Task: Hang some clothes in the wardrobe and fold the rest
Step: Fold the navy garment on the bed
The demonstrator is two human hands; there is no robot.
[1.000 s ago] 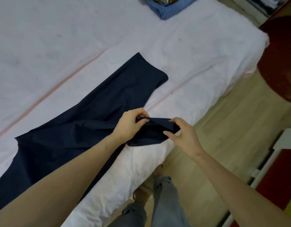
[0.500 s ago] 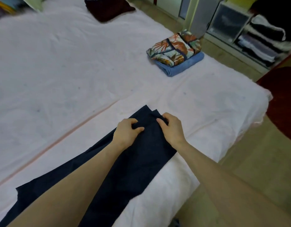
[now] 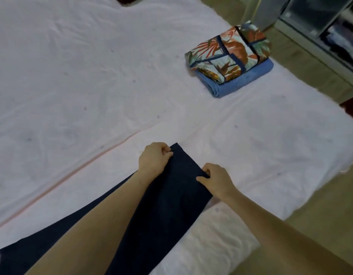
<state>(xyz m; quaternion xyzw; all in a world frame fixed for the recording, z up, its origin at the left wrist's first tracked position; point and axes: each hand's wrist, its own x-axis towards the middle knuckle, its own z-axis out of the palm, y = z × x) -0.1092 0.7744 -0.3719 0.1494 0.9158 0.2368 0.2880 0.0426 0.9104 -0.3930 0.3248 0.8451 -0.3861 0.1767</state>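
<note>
While both hands, left [image 3: 154,160] and right [image 3: 215,178], pinch its far corners, the navy garment [image 3: 167,205] lies flat and smooth.

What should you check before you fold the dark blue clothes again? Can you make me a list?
1. Left hand pinches one corner of the dark garment: ok.
2. Right hand pinches the other corner: ok.
3. Held edge stretched flat between hands: ok.
4. Garment fully on the bed: cannot tell, its near end leaves the picture.
5. Folded pile, floral piece on blue piece, lies apart: ok.
</note>
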